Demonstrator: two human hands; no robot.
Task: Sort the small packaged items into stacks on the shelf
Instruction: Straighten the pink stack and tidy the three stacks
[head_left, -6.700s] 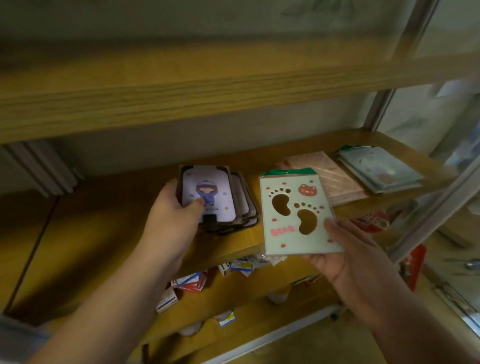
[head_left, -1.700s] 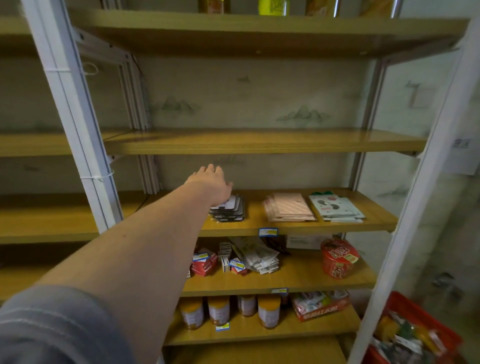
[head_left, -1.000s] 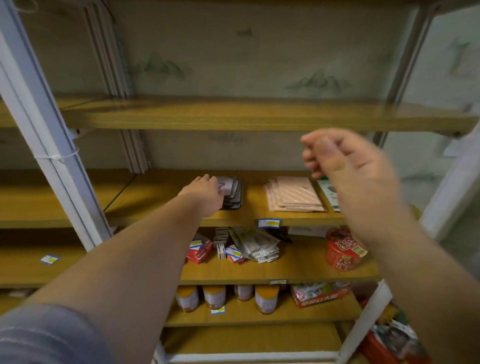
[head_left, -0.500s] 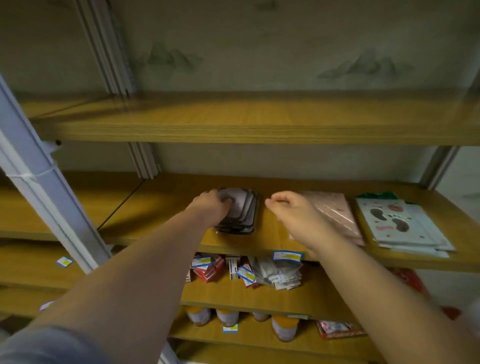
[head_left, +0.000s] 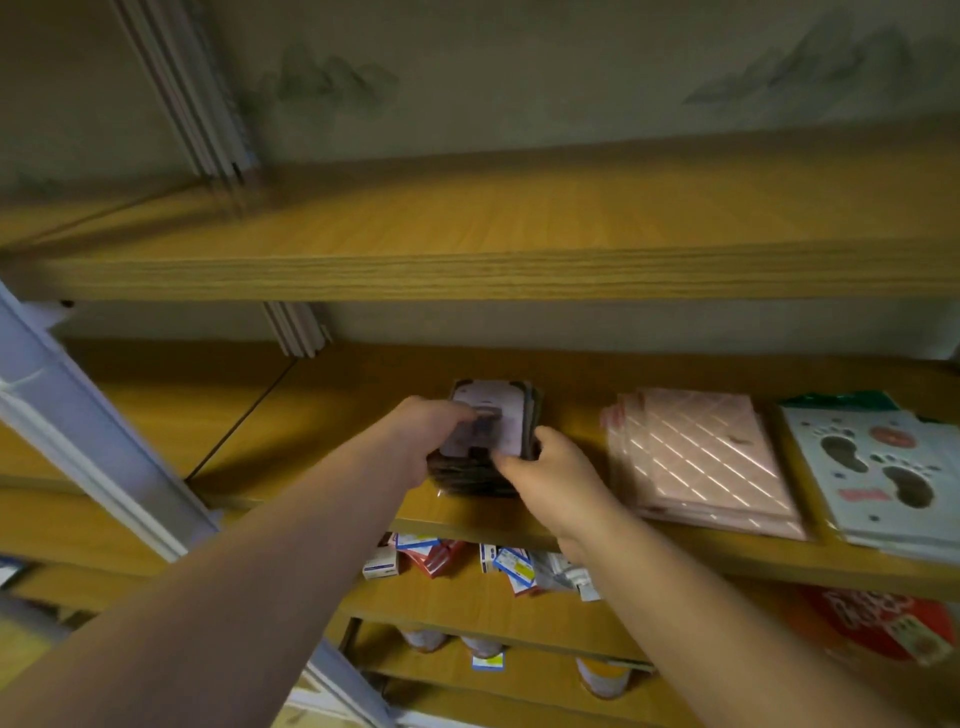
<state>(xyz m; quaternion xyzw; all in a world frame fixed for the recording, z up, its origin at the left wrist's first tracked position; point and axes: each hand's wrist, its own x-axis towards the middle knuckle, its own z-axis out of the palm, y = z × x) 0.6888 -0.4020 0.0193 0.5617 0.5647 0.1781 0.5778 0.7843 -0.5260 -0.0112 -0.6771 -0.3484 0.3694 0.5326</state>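
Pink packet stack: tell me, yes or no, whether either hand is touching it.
No. Both hands, left and right, grip the dark card stack; the pink packet stack lies apart.

wooden shelf, dark card stack, pink packets, footprint packets

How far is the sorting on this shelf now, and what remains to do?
Done: the pink packets and the footprint packets lie in two stacks on the shelf. In hand: the left hand and the right hand grip the dark card stack from both sides. Left: apparently only squaring that stack.
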